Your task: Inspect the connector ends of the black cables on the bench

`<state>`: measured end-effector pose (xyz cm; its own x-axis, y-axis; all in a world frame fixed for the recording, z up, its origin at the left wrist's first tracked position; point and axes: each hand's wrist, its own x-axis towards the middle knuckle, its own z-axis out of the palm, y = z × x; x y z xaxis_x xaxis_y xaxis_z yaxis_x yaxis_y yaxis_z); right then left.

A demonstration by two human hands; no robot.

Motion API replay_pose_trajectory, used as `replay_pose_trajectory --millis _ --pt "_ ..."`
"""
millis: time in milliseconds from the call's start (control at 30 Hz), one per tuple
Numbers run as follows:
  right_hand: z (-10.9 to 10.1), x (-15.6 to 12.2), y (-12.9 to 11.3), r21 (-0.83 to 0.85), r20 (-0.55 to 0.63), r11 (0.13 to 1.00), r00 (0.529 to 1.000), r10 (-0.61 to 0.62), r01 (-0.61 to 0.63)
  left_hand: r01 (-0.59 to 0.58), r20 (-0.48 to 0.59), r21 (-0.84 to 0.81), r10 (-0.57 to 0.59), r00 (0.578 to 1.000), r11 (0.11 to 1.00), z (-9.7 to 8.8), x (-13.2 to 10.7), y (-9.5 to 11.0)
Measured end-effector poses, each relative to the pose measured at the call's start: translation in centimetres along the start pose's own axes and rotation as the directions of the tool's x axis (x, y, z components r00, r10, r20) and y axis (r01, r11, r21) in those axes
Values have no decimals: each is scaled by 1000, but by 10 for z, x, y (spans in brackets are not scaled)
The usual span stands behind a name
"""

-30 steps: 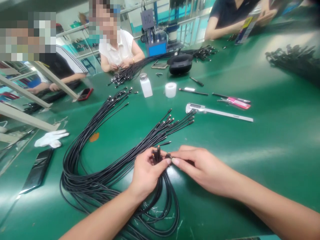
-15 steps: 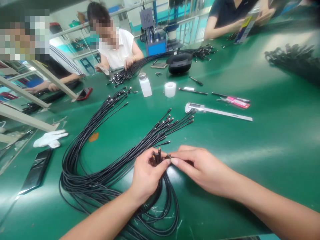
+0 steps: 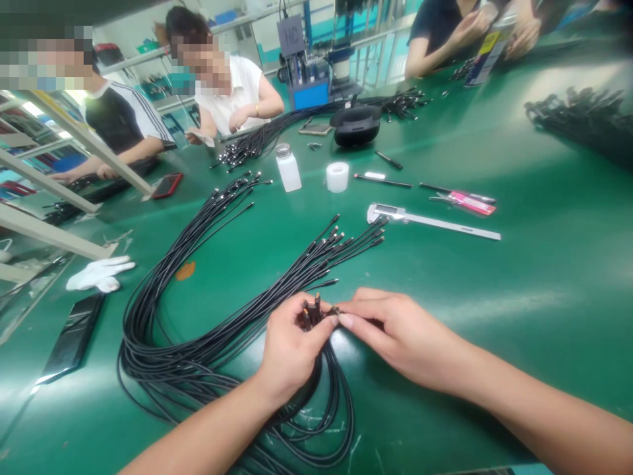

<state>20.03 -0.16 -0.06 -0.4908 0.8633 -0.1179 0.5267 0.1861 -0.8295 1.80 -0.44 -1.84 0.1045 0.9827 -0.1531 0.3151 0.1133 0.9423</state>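
My left hand (image 3: 293, 343) is closed around several black cables, whose connector ends (image 3: 312, 311) stick up between thumb and fingers. The cable lengths (image 3: 341, 402) loop down below it onto the green table. Thumb and forefinger of my right hand (image 3: 403, 330) pinch a small connector end (image 3: 335, 311) right at the left thumb tip. Its exact shape is mostly covered by the fingers. Left of my hands lies a big curved bundle of black cables (image 3: 198, 353), its connector tips spread toward the middle of the table.
Beyond the bundle are a digital caliper (image 3: 435, 221), a tape roll (image 3: 337, 177), a white bottle (image 3: 288, 170), pens and a black case (image 3: 355, 125). A white glove (image 3: 101, 274) and black phone-like slab (image 3: 72, 340) lie left. Several people sit across the table (image 3: 494, 343).
My hands hold almost the same position on the cable ends. Across the table, the co-workers have shifted their arms and heads slightly.
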Motion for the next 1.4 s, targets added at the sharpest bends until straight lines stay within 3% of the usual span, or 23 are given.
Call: replay_pose_trajectory --millis 567,867,1400 --pt "-1 0 4 -27 -41 1000 999 13 -14 -22 9 -67 22 1000 998 0 1 -2" --pt "-7 0 3 12 -25 1000 1000 -15 16 64 90 -173 -49 995 983 1 1 -1" --pt "-3 1 2 24 -5 1000 1000 -9 9 54 88 -113 -44 995 992 2 0 0"
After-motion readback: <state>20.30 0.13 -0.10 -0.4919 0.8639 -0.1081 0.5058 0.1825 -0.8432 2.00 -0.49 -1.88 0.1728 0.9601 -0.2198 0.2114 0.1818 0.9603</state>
